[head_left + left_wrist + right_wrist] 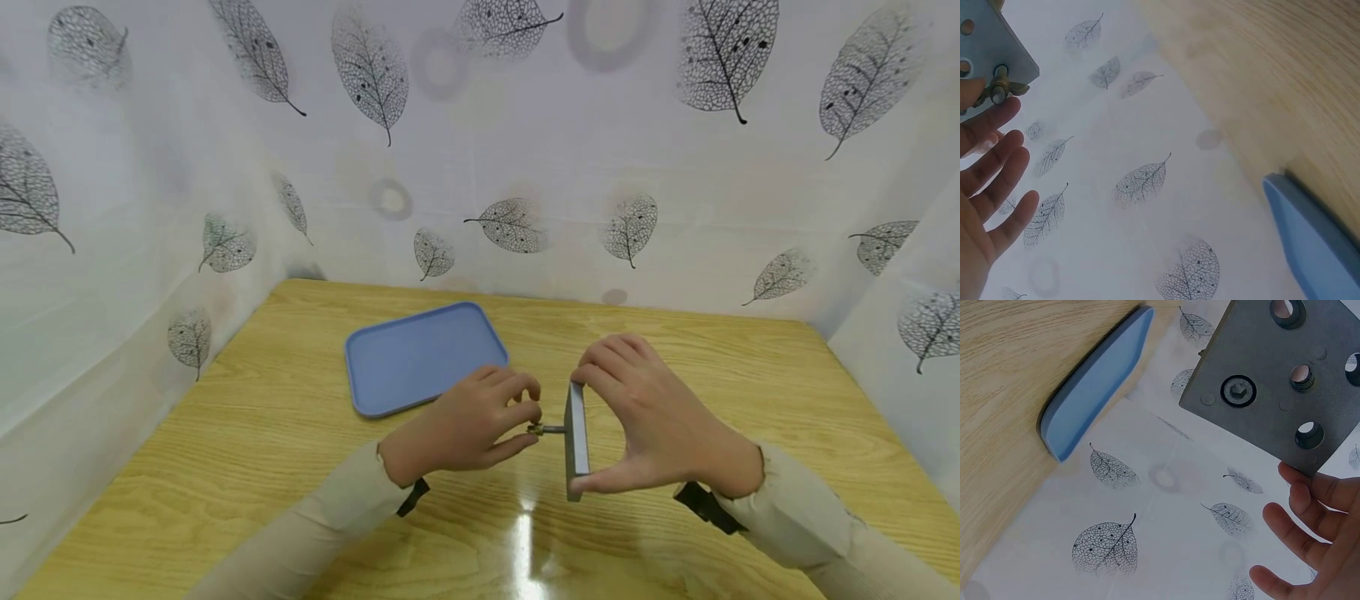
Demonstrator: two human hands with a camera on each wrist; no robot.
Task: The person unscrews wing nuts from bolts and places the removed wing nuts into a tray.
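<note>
My right hand (660, 421) grips a thick grey metal plate (576, 442) by its edges, fingers at the top and thumb at the bottom. The plate stands upright above the table and has several round holes. A hex-socket bolt (1238, 391) sits in one hole, its head flush with the face towards the right wrist view. The bolt's shank (555, 429) sticks out towards my left hand (476, 421). Near its end is a brass wing nut (1001, 84), which my left thumb and index finger pinch. The other left fingers are spread loosely away from it.
A blue rectangular tray (420, 358) lies at the back of the wooden table (300, 483), left of and beyond the hands. White cloth (525, 158) with a leaf print hangs behind the table and along both sides.
</note>
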